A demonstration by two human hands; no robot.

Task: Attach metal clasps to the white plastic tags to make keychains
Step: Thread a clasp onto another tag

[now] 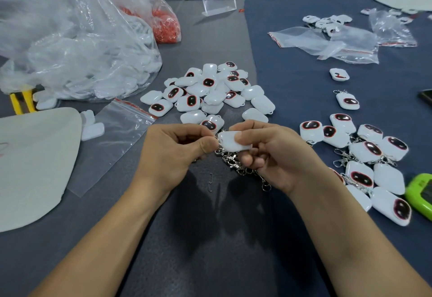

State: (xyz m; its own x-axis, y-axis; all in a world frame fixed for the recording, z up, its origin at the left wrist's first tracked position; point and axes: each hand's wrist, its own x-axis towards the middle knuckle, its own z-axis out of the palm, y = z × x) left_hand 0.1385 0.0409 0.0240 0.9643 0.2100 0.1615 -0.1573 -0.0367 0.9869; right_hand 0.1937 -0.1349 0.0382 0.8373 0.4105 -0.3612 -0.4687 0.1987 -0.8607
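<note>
My right hand grips a white plastic tag between thumb and fingers, just above the table. My left hand pinches something small at the tag's left end; the piece itself is hidden by my fingertips. Under both hands lies a pile of metal clasps. A heap of loose white tags, some showing dark oval faces, lies just beyond my hands. To the right is a group of tags with clasps on them.
A large clear plastic bag of white tags fills the left. An empty zip bag and a grey board lie left of my hands. A small bent wire rests between my wrists. A green device sits at the right edge.
</note>
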